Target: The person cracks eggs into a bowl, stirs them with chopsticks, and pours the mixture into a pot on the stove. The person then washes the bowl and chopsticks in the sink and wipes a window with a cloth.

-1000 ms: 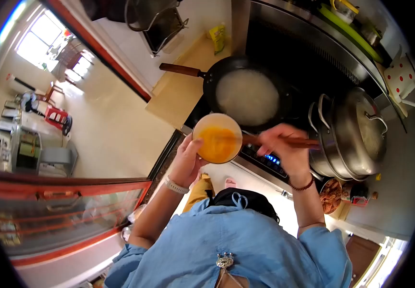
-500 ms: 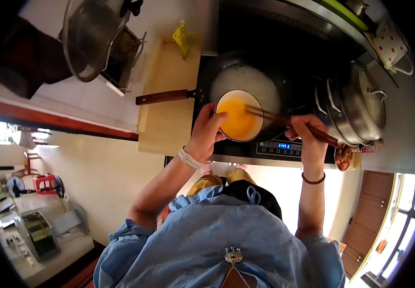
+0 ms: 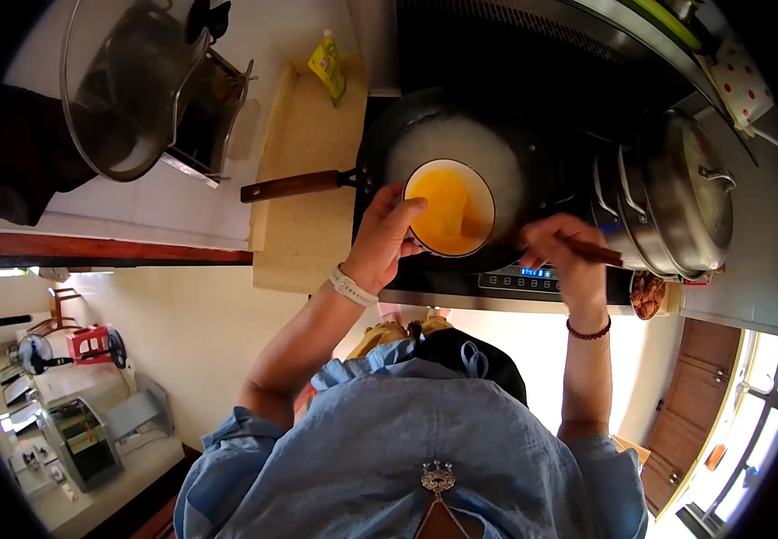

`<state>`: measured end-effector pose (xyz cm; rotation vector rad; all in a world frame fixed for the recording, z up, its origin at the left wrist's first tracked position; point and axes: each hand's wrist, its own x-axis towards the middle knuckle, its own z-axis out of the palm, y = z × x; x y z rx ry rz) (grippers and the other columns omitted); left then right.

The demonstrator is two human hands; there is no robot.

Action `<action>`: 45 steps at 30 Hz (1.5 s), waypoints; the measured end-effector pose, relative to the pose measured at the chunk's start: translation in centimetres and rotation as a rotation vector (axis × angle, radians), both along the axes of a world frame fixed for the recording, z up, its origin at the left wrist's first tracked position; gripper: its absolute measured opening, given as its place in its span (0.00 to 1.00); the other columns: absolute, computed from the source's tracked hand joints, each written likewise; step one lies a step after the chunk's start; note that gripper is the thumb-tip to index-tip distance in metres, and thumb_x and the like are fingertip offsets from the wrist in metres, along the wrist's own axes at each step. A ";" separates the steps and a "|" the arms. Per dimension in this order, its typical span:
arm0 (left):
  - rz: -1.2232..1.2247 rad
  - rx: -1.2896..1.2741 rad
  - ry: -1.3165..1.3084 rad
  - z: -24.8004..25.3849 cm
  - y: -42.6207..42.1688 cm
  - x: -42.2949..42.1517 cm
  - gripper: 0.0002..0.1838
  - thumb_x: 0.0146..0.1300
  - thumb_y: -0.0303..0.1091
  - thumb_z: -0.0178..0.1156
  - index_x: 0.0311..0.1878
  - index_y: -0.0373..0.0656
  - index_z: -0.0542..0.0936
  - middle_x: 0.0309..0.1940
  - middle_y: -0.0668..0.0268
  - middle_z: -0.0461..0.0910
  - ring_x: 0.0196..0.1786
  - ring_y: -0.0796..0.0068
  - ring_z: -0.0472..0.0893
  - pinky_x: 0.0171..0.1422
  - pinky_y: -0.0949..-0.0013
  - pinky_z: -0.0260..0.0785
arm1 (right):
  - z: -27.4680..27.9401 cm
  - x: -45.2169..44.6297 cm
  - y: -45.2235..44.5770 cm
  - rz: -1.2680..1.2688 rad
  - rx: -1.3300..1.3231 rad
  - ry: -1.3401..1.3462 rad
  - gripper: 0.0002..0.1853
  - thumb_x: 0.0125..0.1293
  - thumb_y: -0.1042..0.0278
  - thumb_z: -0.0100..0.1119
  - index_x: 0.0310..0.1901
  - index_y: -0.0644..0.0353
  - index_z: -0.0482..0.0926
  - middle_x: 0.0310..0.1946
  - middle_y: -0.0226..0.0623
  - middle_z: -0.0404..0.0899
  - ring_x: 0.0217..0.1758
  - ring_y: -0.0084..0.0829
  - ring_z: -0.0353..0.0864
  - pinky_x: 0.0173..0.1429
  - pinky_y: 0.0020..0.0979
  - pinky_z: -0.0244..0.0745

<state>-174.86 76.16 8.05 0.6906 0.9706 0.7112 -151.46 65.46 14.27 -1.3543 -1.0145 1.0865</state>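
Note:
My left hand grips a white dark-rimmed bowl by its left side, with the thumb over the rim. Beaten egg fills much of it, bright yellow-orange. The bowl is held above the near part of a dark wok, in which a pale, whitish liquid shows. To the bowl's right, my right hand is closed around brown chopsticks. Their back ends stick out to the right; the front ends are blurred and hard to make out near the bowl.
The wok's wooden handle points left over the beige counter. A yellow pouch stands behind it. Stacked steel pots are at the right, beside a dish of brown food. The hob's control panel lies along the front edge.
The chopsticks, which had their tips in the egg, are now blurred, and my right hand has turned with them. The bowl stays over the wok in my left hand. The view has shifted slightly.

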 end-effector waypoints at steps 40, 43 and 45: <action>0.080 0.053 0.059 0.6 0.7 0.4 0.22 0.62 0.40 0.64 0.58 0.48 0.73 0.40 0.72 0.81 0.35 0.84 0.79 0.33 0.77 0.73 | 2.0 1.6 2.2 0.137 -0.091 -0.105 0.04 0.66 0.76 0.62 0.36 0.68 0.82 0.25 0.38 0.84 0.24 0.23 0.83 0.29 0.22 0.78; 0.013 0.019 0.074 0.0 1.0 0.2 0.22 0.65 0.39 0.60 0.61 0.47 0.71 0.50 0.65 0.80 0.51 0.71 0.82 0.48 0.62 0.79 | 1.3 0.5 2.5 0.015 0.080 -0.033 0.04 0.66 0.75 0.62 0.36 0.67 0.82 0.26 0.38 0.85 0.25 0.23 0.83 0.30 0.22 0.78; 0.009 0.020 0.080 0.3 1.0 0.0 0.22 0.65 0.39 0.59 0.61 0.46 0.71 0.50 0.65 0.80 0.51 0.70 0.82 0.48 0.62 0.80 | 1.1 1.6 3.3 -0.177 0.108 -0.208 0.05 0.67 0.75 0.61 0.36 0.68 0.82 0.26 0.39 0.84 0.25 0.24 0.83 0.30 0.23 0.79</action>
